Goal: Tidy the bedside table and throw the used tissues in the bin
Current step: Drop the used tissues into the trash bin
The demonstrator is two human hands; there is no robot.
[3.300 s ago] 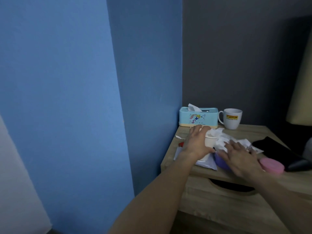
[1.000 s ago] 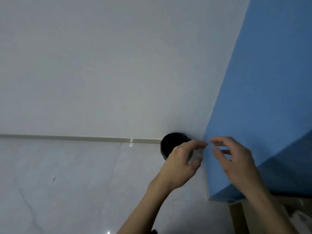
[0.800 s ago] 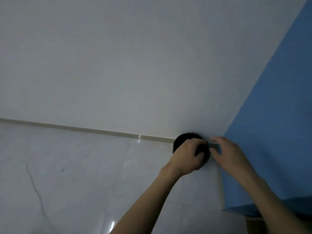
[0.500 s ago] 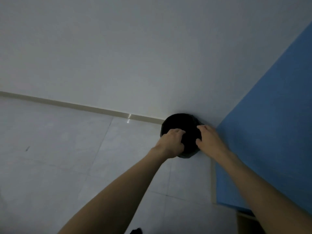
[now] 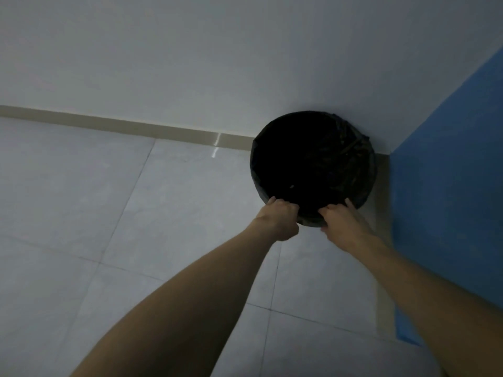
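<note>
Tiled floor (image 5: 109, 213), white wall (image 5: 190, 50) behind, beige skirting (image 5: 109, 122) running out to 10 o'clock, blue wall (image 5: 449, 172) at 3 o'clock. Dim light.

- Left fingers (image 5: 288, 206): curled over the near rim of the bin (image 5: 254, 170) at about 7 o'clock on its mouth, gripping it. Left hand (image 5: 280, 220) sits just outside the rim.
- Right fingers (image 5: 330, 209): hooked over the same rim at about 5 o'clock, also gripping. Right hand (image 5: 341, 223) is close beside the left, not touching it.
- Both forearms run back to 6 o'clock.
- Bin: round, black, with a dark liner (image 5: 351, 148). It stands on the floor in the corner where the white and blue walls meet, at 1 o'clock in view.

Status, my read:
- No tissues in either hand.
- Bin interior is too dark to tell if tissues are inside, so I can't confirm the drop.
- With both hands on the rim, this looks like handling the bin itself, not a throw.
- Bedside table is out of view, so its state can't be checked. Treat the tidy-up as open.
</note>
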